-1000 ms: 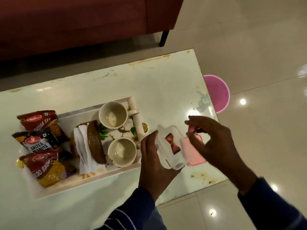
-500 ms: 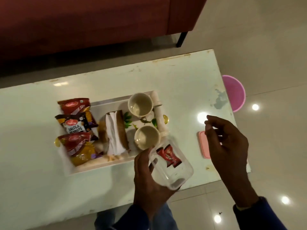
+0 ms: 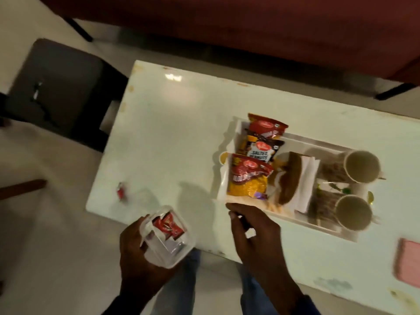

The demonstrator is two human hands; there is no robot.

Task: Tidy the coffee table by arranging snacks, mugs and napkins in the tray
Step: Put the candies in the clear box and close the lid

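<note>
1. A white coffee table (image 3: 172, 137) is set on a pale tiled floor (image 3: 41, 246), with a red sofa (image 3: 250, 30) beyond it and a dark chair (image 3: 56, 87) off its left end.
2. One white tray (image 3: 318, 145) is seen on the table's right half.
3. In the tray are counted three snack packets (image 3: 248, 178), one napkin holder (image 3: 289, 180) with white napkins, and two mugs (image 3: 361, 167).
4. A pink lid (image 3: 408, 262) is seen right of the tray.
5. The left hand (image 3: 138, 255) is wrapped round one clear container (image 3: 167, 237) of red sachets, left of the tray.
6. The right hand (image 3: 254, 235), loosely curled and empty, is held at the tray's near edge.
7. One red sachet (image 3: 121, 190) lies left of the tray.
</note>
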